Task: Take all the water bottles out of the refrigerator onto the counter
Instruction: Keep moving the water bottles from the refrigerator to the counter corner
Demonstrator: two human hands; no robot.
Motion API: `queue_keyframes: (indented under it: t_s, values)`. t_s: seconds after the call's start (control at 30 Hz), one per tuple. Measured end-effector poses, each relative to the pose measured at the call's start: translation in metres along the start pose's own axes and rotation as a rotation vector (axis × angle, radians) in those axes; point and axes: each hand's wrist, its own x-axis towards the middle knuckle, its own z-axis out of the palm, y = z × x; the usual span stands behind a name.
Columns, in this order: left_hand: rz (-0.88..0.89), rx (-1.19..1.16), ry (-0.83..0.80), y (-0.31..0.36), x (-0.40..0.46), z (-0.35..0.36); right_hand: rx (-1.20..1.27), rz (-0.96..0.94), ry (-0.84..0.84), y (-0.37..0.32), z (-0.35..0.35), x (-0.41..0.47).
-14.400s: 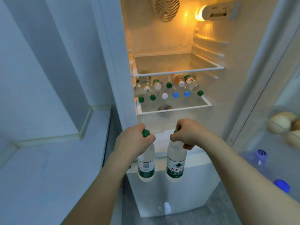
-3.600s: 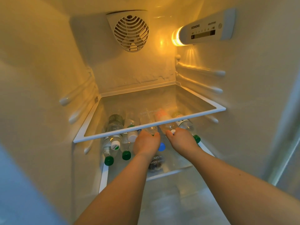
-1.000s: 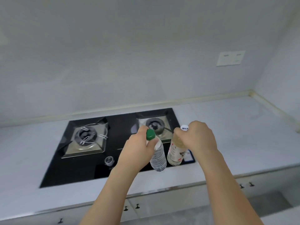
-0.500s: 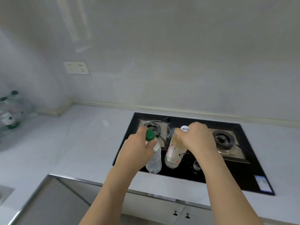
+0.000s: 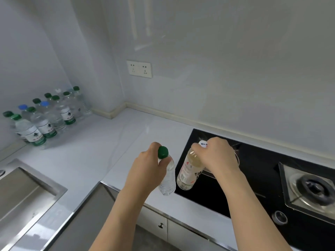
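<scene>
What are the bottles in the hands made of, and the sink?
The green-capped bottle in the left hand looks like clear thin plastic: you see through it, and its sides are ribbed. The white-capped bottle in the right hand seems clear plastic too, with a printed label and pale yellowish liquid. The sink looks like brushed steel: grey, dull shine.

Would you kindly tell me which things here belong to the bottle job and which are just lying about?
Job:
- clear green-capped bottle, in left hand
- yellowish white-capped bottle, in right hand
- cluster of standing bottles
- pale grey counter

Lying about:
- black gas hob
- steel sink
- white wall socket
</scene>
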Motion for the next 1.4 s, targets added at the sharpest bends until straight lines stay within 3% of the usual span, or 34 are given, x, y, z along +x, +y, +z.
queue_keyframes:
  t_s: [0.7,1.0,1.4]
  values:
    - [-0.189,0.095,0.095,-0.086,0.170,-0.046,0.093,-0.144,-0.157,-0.127,0.117,0.161]
    - [-0.204,0.080,0.078,-0.196,0.264,-0.090,0.036,-0.112,-0.218,-0.230,0.215,0.208]
    - [-0.337,0.069,0.161,-0.350,0.337,-0.156,0.077,-0.250,-0.352,-0.369,0.338,0.263]
